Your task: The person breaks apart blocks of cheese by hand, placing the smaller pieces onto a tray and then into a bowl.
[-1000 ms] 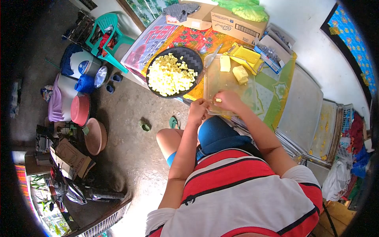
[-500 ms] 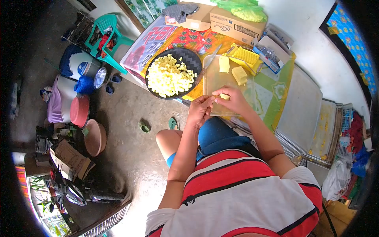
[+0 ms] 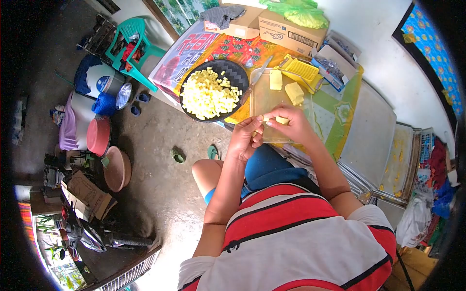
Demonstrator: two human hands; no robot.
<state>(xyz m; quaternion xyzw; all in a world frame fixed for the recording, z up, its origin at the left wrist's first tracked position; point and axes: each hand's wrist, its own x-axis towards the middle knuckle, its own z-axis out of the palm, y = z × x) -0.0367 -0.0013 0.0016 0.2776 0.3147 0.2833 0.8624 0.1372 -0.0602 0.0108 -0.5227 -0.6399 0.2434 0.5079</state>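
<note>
My left hand (image 3: 246, 138) and my right hand (image 3: 290, 125) meet at the near edge of a cutting board (image 3: 259, 104). The fingers of both are closed around a small pale yellow piece (image 3: 266, 119). Another yellow piece (image 3: 281, 120) shows by my right fingers, over the board. Two yellow blocks (image 3: 275, 80) (image 3: 294, 93) lie at the board's far side. A knife (image 3: 260, 76) rests between the board and a round black tray (image 3: 236, 73) holding a heap of small yellow cubes (image 3: 206, 94).
A yellow slicer-like tool (image 3: 302, 69), an open box (image 3: 335, 65) and a cardboard box (image 3: 290, 33) stand behind the board. Metal trays (image 3: 366, 131) are at the right. On the floor are basins (image 3: 116, 169), slippers (image 3: 212, 152) and a green chair (image 3: 132, 46).
The fingers of my right hand have shifted slightly, and the piece between my two hands shows a little more. The objects on the table stay in place.
</note>
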